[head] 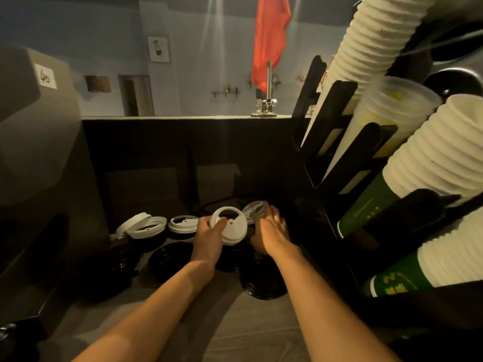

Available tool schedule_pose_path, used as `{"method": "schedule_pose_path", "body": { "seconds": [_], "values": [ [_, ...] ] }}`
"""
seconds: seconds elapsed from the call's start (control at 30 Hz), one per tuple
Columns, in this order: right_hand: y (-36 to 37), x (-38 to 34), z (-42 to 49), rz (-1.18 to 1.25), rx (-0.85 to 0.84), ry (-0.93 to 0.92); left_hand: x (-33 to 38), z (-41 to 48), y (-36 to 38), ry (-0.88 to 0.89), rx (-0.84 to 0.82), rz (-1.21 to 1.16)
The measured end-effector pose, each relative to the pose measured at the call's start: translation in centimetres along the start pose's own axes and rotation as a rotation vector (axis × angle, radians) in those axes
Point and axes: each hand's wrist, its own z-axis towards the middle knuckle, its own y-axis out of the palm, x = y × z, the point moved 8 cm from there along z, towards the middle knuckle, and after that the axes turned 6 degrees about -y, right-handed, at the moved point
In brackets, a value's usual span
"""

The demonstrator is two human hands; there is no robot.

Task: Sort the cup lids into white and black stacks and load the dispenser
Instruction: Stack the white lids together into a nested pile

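Low at centre frame, the left hand [209, 232] grips a round white plastic cup lid [231, 228], while the right hand [271, 228], fingers stretched out, reaches onto a second white lid [251, 209] just behind. Sorting seems under way; the next move likely calls for nesting the whites together, apart from the glossy black lids [171, 257] below.

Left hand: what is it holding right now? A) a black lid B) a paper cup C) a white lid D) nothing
C: the left hand pinches a white lid by its edge, with the thumb across the lid's face.
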Motion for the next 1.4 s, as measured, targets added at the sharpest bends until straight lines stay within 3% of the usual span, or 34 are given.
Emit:
{"method": "schedule_pose_path", "body": {
  "seconds": [0.3,0.53,0.73,1.03,1.23,1.4],
  "values": [
    [0.3,0.4,0.9,0.124,0.093,0.036,0.0,-0.1,-0.3,0.068,-0.002,-0.014],
    [-0.2,0.5,0.4,0.063,0.091,0.104,0.0,-0.2,-0.4,0.077,0.003,-0.007],
    [-1.8,0.5,0.1,0.18,0.209,0.093,0.3,-0.4,-0.4,0.088,-0.007,0.003],
    [-1.0,1.4,1.0,0.646,0.269,0.147,2.2,-1.1,-0.6,0.254,0.025,0.075],
    [-1.4,2.5,0.2,1.266,0.442,0.256,3.1,-1.6,-1.5,0.303,0.094,0.052],
    [-1.2,1.1,0.0,1.828,0.356,0.299,3.4,-1.7,-2.2,0.274,0.121,-0.02]
  ]
}}
